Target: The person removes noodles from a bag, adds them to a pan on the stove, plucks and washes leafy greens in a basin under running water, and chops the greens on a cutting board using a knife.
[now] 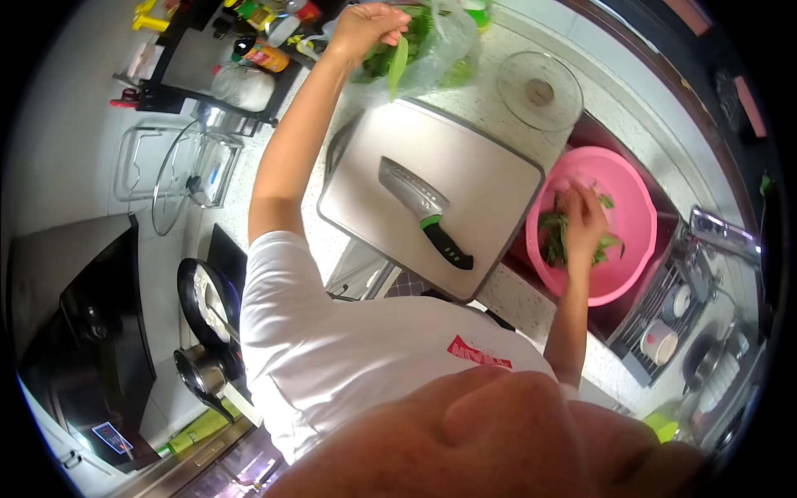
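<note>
A long green leaf (398,68) hangs from the pinched fingers of my left hand (369,31), above a clear plastic bag (448,46) of leafy greens. Inside the pink basin (642,217) is my right hand (584,220), its fingers curled together among dark green leaves (551,236); what lies within them is hidden. Between my hands, a knife (423,207) with a black and green handle rests on a pale cutting board (365,187), touched by neither hand.
A glass lid (540,91) lies behind the basin, which sits in a dark red sink (594,133). Bottles (264,55) stand at the back left. A pan (199,303) and pot (199,371) are at left. A rack with a cup (658,342) is right.
</note>
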A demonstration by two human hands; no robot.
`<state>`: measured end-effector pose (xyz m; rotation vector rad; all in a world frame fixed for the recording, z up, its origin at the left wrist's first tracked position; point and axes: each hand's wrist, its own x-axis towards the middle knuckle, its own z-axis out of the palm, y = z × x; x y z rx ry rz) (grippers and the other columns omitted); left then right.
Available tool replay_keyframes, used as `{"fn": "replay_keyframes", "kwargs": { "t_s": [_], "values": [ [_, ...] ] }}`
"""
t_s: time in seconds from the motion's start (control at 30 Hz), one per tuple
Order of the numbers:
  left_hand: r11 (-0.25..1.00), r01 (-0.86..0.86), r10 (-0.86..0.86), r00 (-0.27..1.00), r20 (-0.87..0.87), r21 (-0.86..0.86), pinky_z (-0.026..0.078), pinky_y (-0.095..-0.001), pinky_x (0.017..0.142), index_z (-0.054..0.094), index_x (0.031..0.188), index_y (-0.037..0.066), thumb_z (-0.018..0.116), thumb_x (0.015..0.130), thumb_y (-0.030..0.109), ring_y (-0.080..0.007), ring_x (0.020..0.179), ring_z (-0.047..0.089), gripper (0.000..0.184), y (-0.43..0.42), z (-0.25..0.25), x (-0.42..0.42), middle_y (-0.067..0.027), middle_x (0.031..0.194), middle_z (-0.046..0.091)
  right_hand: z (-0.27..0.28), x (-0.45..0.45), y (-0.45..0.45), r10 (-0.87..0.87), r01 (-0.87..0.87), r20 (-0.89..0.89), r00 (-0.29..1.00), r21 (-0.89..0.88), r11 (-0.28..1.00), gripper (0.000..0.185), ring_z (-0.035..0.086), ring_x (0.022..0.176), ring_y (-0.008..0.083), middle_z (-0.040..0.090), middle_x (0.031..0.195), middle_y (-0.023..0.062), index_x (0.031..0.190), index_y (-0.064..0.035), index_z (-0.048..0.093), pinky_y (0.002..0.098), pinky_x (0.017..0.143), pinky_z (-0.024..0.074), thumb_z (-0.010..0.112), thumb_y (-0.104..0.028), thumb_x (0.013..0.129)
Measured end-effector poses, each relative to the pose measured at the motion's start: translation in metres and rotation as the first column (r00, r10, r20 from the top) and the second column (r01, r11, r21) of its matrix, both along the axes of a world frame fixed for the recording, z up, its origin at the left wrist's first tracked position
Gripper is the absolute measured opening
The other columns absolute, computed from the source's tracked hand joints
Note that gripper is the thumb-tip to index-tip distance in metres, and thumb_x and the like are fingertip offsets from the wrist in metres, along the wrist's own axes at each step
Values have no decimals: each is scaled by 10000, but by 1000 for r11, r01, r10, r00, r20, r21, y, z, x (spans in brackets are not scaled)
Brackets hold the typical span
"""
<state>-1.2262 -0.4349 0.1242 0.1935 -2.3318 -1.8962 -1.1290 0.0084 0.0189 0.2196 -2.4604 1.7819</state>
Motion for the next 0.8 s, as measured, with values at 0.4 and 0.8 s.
{"fn": "replay_keyframes", "kwargs": {
  "t_s": [0.4,0.8],
  "values": [
    [936,327,-329,944,-8,134,499,-224,594,650,873,-39,645,820,59,-128,631,609,112,176,10,24,-106,790,654,49,-47,-104,797,-146,223,561,-921,360,390,598,961,211,613,1079,121,1212,2,487,336,837,456,382,-282,966],
    [802,313,-378,925,28,509,529,-271,684,607,998,-56,577,865,36,-183,740,622,164,202,-34,34,-142,830,651,47,-31,-62,618,-181,353,702,-751,635,245,630,820,160,651,934,90,1063,13,594,268,708,496,542,-154,892]
  ]
}}
